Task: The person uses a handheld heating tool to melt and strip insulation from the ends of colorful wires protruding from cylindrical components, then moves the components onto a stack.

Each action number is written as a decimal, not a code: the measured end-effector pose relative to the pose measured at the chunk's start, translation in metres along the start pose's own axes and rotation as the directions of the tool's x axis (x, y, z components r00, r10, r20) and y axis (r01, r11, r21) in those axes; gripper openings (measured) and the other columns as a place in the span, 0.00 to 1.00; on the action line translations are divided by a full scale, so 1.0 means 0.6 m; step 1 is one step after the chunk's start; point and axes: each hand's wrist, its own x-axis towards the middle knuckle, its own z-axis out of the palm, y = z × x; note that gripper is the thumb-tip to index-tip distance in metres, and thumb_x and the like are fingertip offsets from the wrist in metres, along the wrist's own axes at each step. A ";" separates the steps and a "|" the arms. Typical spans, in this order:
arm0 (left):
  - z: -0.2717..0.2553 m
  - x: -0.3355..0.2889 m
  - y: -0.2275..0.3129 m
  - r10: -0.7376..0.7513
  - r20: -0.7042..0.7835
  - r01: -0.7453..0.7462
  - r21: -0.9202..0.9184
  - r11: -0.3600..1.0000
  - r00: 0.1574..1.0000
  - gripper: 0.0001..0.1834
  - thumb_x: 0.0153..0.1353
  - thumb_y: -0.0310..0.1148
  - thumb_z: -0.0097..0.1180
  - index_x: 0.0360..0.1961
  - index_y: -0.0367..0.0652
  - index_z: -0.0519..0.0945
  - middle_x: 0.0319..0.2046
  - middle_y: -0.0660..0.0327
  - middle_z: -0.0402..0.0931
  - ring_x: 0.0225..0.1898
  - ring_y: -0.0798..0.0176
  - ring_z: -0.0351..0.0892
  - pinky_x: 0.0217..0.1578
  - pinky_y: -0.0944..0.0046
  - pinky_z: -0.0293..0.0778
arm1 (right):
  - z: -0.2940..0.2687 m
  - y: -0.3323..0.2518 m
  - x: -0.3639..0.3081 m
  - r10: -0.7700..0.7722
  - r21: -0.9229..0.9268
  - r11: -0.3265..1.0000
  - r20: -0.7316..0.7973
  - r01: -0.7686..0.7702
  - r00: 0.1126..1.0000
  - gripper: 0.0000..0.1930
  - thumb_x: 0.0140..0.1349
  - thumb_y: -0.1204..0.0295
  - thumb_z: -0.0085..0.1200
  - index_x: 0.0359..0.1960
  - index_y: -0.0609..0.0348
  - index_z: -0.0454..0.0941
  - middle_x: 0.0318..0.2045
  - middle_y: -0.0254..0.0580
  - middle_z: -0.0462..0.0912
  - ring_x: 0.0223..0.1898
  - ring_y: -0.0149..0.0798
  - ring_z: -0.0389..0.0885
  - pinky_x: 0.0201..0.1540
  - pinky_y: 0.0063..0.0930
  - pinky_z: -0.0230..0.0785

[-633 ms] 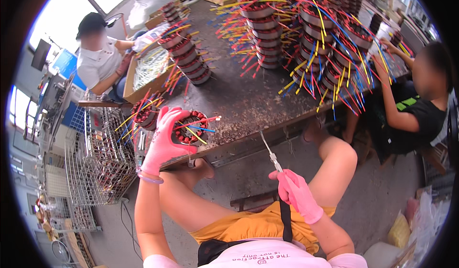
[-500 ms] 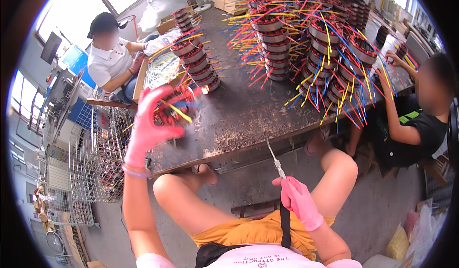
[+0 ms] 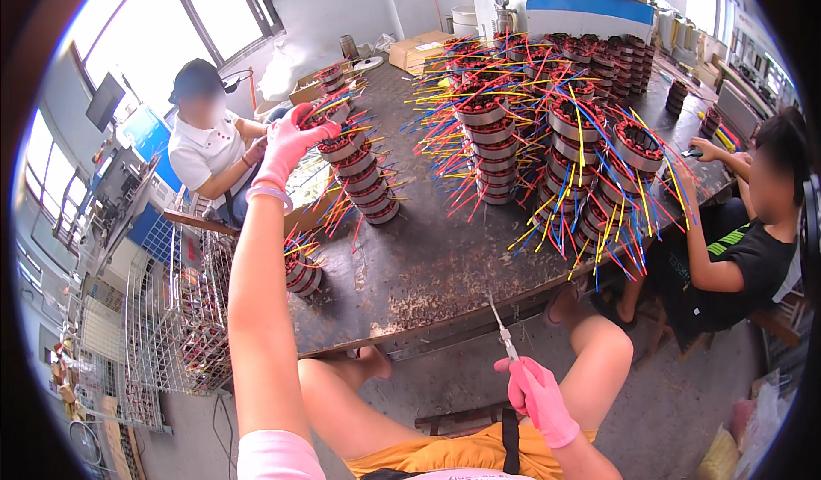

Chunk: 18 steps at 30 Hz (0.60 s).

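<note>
My left hand [image 3: 293, 145], in a pink glove, reaches to the top of a stack of wound motor stators [image 3: 363, 180]. Its fingers close on the uppermost stator [image 3: 339, 144], partly hiding it. Red, blue and yellow lead wires stick out from the stack. On the table's near left part stand one or more stators [image 3: 304, 276] with loose leads, partly hidden by my left arm. My right hand [image 3: 539, 399], also gloved in pink, is closed around a slender metal tool [image 3: 506, 336] above my lap. The tool's thin tip points at the table edge; its exact kind is unclear.
Tall stacks of wired stators [image 3: 487, 151] crowd the dark worn table [image 3: 428, 266] at centre and right. One co-worker [image 3: 209, 142] sits at the left, another [image 3: 727, 249] at the right. Wire baskets [image 3: 184, 309] stand left of the table. Behind is a blue-and-white machine [image 3: 564, 5].
My left hand has moved up and away from the stators near the left edge to the stack's top. My right hand still grips the tool. The view has tilted up.
</note>
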 end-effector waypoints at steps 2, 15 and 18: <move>0.025 -0.006 0.000 -0.019 0.032 0.019 0.003 1.000 0.999 0.46 0.46 0.40 0.76 0.64 0.30 0.68 0.54 0.53 0.77 0.56 0.62 0.76 0.59 0.64 0.69 | -0.006 -0.002 0.001 -0.006 -0.004 1.000 -0.015 0.006 1.000 0.21 0.74 0.59 0.44 0.51 0.67 0.75 0.14 0.27 0.66 0.15 0.21 0.57 0.19 0.19 0.49; 0.028 -0.020 0.025 0.109 0.022 -0.105 0.527 0.844 0.994 0.50 0.45 0.61 0.69 0.65 0.42 0.71 0.62 0.50 0.72 0.66 0.48 0.67 0.67 0.50 0.56 | 0.007 -0.024 -0.023 -0.089 -0.044 0.995 -0.004 0.089 0.996 0.20 0.75 0.59 0.43 0.50 0.67 0.74 0.14 0.25 0.63 0.15 0.20 0.55 0.19 0.18 0.47; 0.019 -0.037 0.020 0.190 -0.043 -0.133 0.562 0.817 0.981 0.50 0.46 0.59 0.69 0.67 0.44 0.68 0.64 0.49 0.69 0.67 0.47 0.65 0.67 0.50 0.56 | 0.006 -0.038 -0.036 -0.124 -0.041 0.991 0.005 0.124 0.992 0.21 0.75 0.58 0.44 0.50 0.67 0.75 0.13 0.26 0.64 0.15 0.20 0.55 0.18 0.18 0.48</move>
